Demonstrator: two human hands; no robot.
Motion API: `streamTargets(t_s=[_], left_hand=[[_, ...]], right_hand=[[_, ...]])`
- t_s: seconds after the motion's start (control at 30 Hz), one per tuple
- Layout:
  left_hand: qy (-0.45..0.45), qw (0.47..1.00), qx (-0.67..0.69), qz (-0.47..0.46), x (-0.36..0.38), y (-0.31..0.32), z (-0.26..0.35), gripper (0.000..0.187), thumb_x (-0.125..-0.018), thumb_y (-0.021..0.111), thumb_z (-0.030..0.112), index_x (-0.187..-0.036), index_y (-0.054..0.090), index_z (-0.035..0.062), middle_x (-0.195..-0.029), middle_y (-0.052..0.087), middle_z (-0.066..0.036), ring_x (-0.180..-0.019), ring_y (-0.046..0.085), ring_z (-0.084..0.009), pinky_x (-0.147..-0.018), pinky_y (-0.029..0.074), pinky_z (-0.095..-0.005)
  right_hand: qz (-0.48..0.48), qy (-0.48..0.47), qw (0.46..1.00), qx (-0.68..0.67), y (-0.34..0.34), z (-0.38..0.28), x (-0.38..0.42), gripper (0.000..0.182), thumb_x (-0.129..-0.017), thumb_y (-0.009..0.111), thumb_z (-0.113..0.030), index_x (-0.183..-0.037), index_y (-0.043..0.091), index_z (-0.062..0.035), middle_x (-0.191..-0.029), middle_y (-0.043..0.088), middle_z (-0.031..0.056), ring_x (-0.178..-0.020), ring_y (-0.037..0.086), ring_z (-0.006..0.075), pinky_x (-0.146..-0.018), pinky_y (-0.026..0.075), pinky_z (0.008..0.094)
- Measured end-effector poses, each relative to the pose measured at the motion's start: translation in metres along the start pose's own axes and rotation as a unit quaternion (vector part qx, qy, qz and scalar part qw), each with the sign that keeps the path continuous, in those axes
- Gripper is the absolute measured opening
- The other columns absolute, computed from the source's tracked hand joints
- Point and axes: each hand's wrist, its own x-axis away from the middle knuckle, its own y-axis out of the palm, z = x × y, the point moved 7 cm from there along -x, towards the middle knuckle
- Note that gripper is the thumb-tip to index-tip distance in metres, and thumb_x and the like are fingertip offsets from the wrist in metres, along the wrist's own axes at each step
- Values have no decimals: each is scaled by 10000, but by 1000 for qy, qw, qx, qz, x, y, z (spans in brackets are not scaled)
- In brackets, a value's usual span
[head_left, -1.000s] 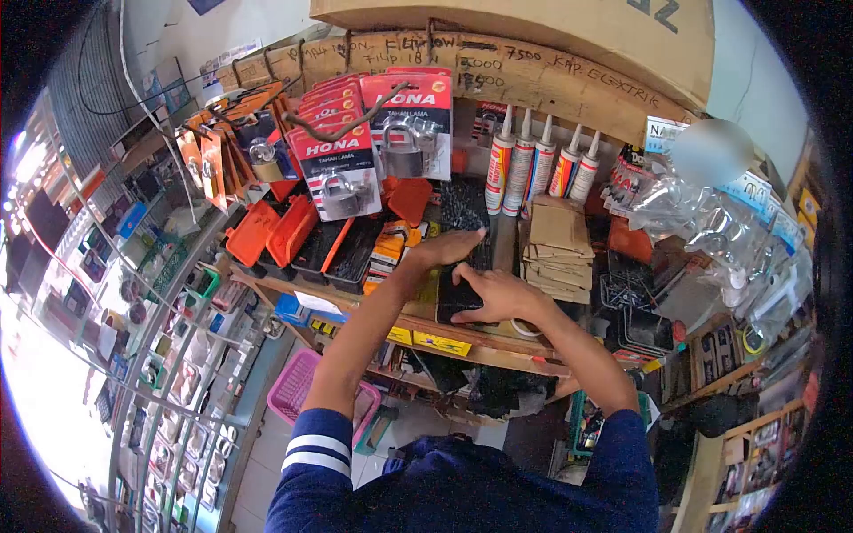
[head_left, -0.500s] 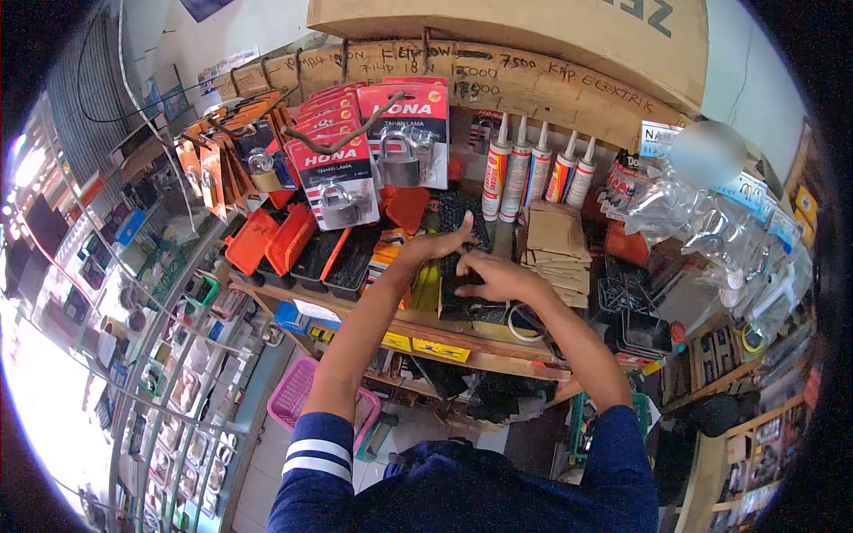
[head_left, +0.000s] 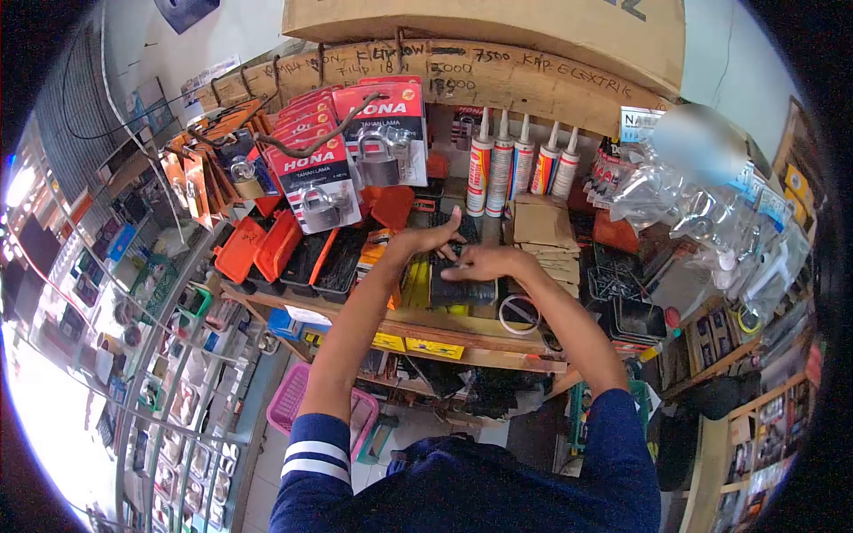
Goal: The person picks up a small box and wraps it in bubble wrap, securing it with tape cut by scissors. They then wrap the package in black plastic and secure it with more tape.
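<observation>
Both hands meet over a black box-like container (head_left: pixel 464 294) at the front of the wooden shelf. My left hand (head_left: pixel 430 238) is over its back left part, thumb raised and fingers reaching right, with nothing visible in it. Against the container's upper part, my right hand (head_left: pixel 487 264) has its thumb stretched left and its fingers partly bent and apart. No held thing shows there. The hands hide much of the container's inside. A yellow item (head_left: pixel 416 282) lies just left of it, and brown cardboard pieces (head_left: pixel 542 233) are stacked to the right.
Silicone-type tubes (head_left: pixel 501 169) stand behind the hands. Carded padlocks (head_left: pixel 313 182) hang from hooks at left, above orange-and-black bins (head_left: pixel 283 242). A white ring (head_left: pixel 520 314) sits at the shelf edge. Plastic bags (head_left: pixel 684 213) hang at right; a pink basket (head_left: pixel 289 398) is below.
The view has shifted slightly, so the shelf goods appear further left. Both hands remain close together over the black container, whose front face now shows more plainly. The white ring is more visible.
</observation>
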Motion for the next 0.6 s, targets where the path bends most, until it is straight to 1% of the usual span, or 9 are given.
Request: streamTargets(t_s=[0.03, 0.1, 0.17, 0.23, 0.27, 0.3, 0.33, 0.43, 0.6], left_hand=[[10, 1000, 14, 11, 1, -2, 0, 1177, -850, 7, 885, -1430, 502, -11, -1062, 707, -104, -983, 592, -195, -965, 447, -333], [38, 999, -3, -5, 4, -2, 5, 1145, -872, 21, 868, -1370, 556, -12, -1025, 698, -93, -932, 587, -186, -934, 459, -329], [68, 997, -19, -18, 7, 0, 12, 1120, -894, 35, 851, -1310, 610, -14, -987, 690, -83, -881, 581, -177, -902, 471, -324], [40, 998, 46, 31, 5, 1, 9, 1106, -902, 56, 850, -1232, 665, -13, -945, 673, -73, -847, 557, -179, -882, 471, -332], [-19, 996, 12, 89, 16, -4, 9, 1156, -843, 41, 903, -1387, 580, 37, -974, 678, -98, -890, 572, -187, -928, 465, -363], [-19, 996, 15, 88, 19, -2, 9, 1156, -843, 41, 903, -1387, 580, 37, -974, 678, -98, -890, 572, -187, -928, 465, -363], [-7, 997, 2, 79, 20, 0, 14, 1156, -853, 30, 890, -1416, 534, 16, -950, 681, -92, -874, 566, -182, -928, 458, -354], [39, 997, -35, 64, 11, -1, 17, 1178, -843, 1, 890, -1487, 426, 0, -916, 686, -86, -863, 563, -180, -929, 448, -350], [57, 997, -32, 28, -3, 6, 14, 1226, -802, -27, 914, -1541, 344, 8, -869, 679, -76, -870, 571, -184, -909, 449, -355]], right_hand=[[1, -1, 1000, 1, 5, 6, -7, 695, -923, 530, -709, -1197, 703, -94, -1101, 706, 204, -995, 676, 332, -899, 507, 419], [222, -135, 966, -10, -15, -6, -1, 607, -913, 608, -639, -1151, 708, -90, -1063, 706, 207, -951, 682, 346, -868, 518, 429], [222, -138, 964, -42, -13, -8, 1, 574, -907, 640, -592, -1161, 699, -81, -1077, 701, 216, -961, 683, 361, -875, 522, 444], [215, -139, 964, -74, -9, -23, 15, 544, -900, 672, -544, -1171, 691, -72, -1091, 695, 225, -971, 683, 377, -881, 526, 458], [236, -123, 964, -21, -6, -34, 27, 572, -893, 678, -540, -1202, 669, -59, -1103, 689, 238, -997, 678, 388, -894, 523, 473], [256, -106, 960, 32, -2, -40, 36, 602, -885, 683, -536, -1232, 646, -46, -1115, 683, 250, -1024, 672, 400, -908, 520, 488], [248, -124, 958, 70, 8, -39, 36, 737, -842, 710, -573, -1332, 585, -37, -1155, 675, 260, -1074, 658, 413, -931, 513, 495], [216, -125, 964, 90, 10, -48, 52, 871, -814, 701, -647, -1418, 524, -44, -1197, 666, 259, -1091, 652, 414, -952, 509, 477], [83, -81, 993, 11, 10, -25, 28, 894, -825, 639, -728, -1437, 534, -83, -1158, 692, 244, -1062, 673, 384, -954, 511, 442]])
